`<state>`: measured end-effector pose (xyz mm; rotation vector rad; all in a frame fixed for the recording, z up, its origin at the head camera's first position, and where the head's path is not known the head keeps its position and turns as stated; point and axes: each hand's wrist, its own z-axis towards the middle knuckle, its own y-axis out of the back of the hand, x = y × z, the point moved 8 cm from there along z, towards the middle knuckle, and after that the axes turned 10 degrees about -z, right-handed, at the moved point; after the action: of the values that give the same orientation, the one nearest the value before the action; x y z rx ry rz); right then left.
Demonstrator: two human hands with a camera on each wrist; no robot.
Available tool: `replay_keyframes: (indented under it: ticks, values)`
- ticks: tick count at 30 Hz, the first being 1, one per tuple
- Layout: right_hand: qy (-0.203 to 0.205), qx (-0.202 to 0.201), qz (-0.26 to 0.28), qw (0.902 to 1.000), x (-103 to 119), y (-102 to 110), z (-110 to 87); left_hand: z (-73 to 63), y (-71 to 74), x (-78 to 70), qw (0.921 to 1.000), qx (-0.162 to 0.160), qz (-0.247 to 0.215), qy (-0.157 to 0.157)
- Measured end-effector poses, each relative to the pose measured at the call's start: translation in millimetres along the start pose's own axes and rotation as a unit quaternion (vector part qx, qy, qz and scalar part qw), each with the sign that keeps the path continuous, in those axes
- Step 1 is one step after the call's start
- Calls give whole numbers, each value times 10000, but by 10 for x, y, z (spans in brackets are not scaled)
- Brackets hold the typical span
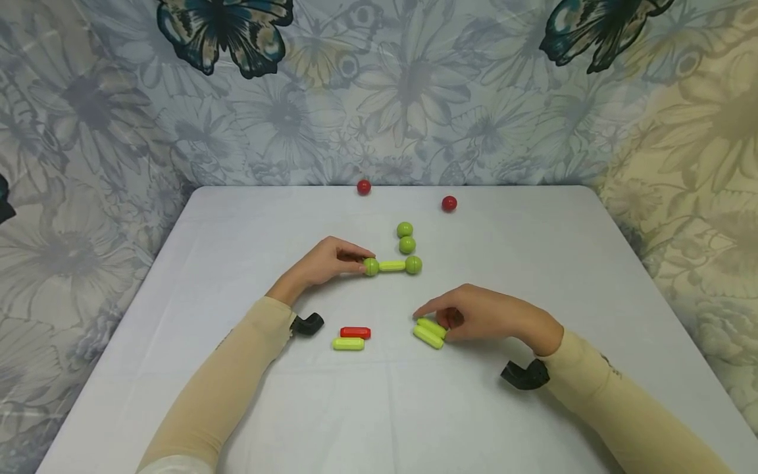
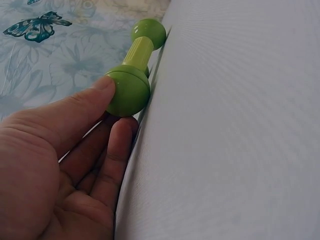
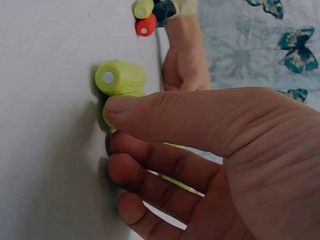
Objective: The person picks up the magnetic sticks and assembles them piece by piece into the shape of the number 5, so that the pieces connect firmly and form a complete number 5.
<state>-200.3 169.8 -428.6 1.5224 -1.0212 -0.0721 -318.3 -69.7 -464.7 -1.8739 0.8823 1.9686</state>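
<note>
A yellow-green ribbed rod (image 1: 392, 266) joins two green balls in a dumbbell shape lying flat on the table. My left hand (image 1: 326, 262) pinches the left green ball (image 2: 128, 92) between thumb and fingers; the right green ball (image 1: 413, 264) is at the far end. Nearer the front right, two yellow-green rods lie side by side. My right hand (image 1: 488, 313) pinches the farther rod (image 1: 432, 327), its thumb on one end in the right wrist view. The nearer rod (image 3: 120, 77) lies against it and shows a round silvery end.
Two loose green balls (image 1: 405, 237) sit behind the dumbbell shape. Farther back are a red ball (image 1: 364, 187) and another red ball (image 1: 449, 203). Between my forearms lie a red rod (image 1: 355, 333) and a yellow-green rod (image 1: 348, 344). The white table (image 1: 237, 217) meets a flowered backdrop.
</note>
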Motion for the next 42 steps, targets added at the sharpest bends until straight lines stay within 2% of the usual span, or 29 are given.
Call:
replay_keyframes:
  ticks: [5,11,19,24,33,36,42]
  values:
    - [-145,-179,-1,9997,-35,13,-24,4,-9,10,10000,19,-43,34]
    - [-369,-652,-48,9972,-137,61,-110,3,-9,-6,10000,-27,-56,67]
    - [-362,-869,-227,9953,-153,74,-116,7,8,5,9999,-62,-65,63]
    - [-301,-1153,-307,9924,-155,88,-68,11,4,16,10000,-24,-56,33]
    - [126,-2313,-57,9728,1,322,70,5,13,27,10000,-13,4,27]
    - [255,-2497,42,9680,41,369,157,6,9,9,10000,29,-31,-15]
    - [445,-2606,263,9641,101,395,357,-9,-9,-17,9999,91,-93,-55]
